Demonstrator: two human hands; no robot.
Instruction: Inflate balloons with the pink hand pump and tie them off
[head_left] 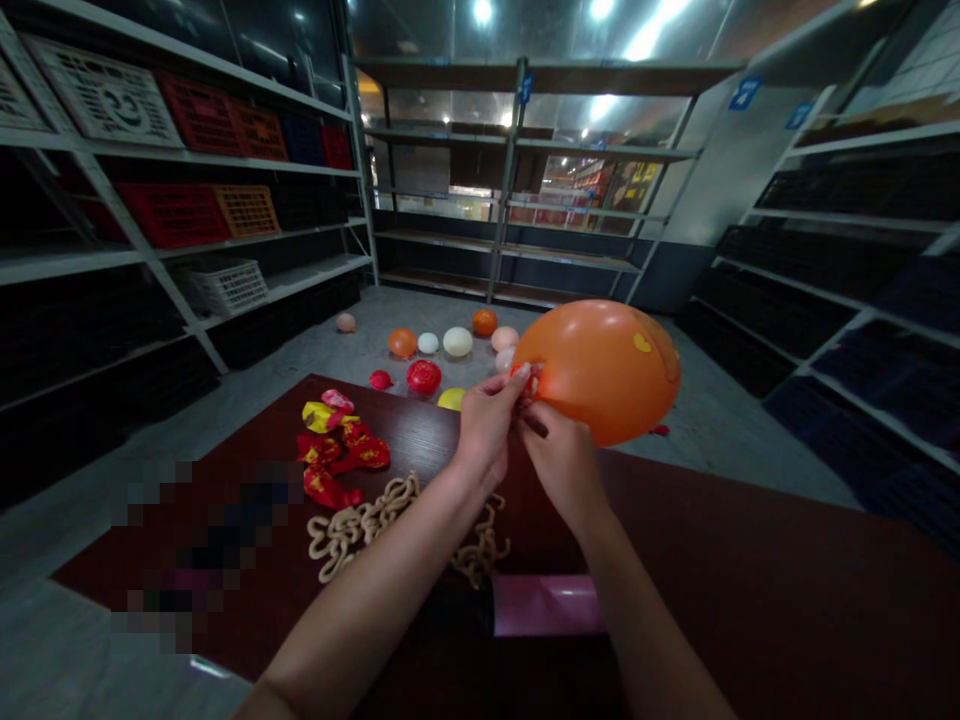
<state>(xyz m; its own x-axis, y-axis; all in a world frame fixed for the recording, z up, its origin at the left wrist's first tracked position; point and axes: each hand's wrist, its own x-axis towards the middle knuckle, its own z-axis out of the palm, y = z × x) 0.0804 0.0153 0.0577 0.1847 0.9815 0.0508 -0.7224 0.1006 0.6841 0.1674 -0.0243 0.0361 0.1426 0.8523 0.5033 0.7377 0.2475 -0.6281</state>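
A large inflated orange balloon (592, 370) with yellow marks is held out over the far side of the dark table (712, 560). My left hand (487, 415) pinches the balloon's neck between thumb and fingers. Close against it, my right hand (555, 440) has its fingers closed at the same neck; the knot or opening is hidden. Under my forearms lies a pile of tan rope-like loops (364, 525). A pink cylinder (547, 605) rests on the table, partly covered by my right forearm. Uninflated red balloons (337, 460) and a yellow one (319, 417) lie to the left.
Several inflated balloons sit on the floor beyond the table, among them a red one (424, 377) and a cream one (457, 342). Shelves with crates (176, 215) stand left, a metal rack (517, 180) behind, dark crates (847, 290) right. A blurred patch covers the table's left part.
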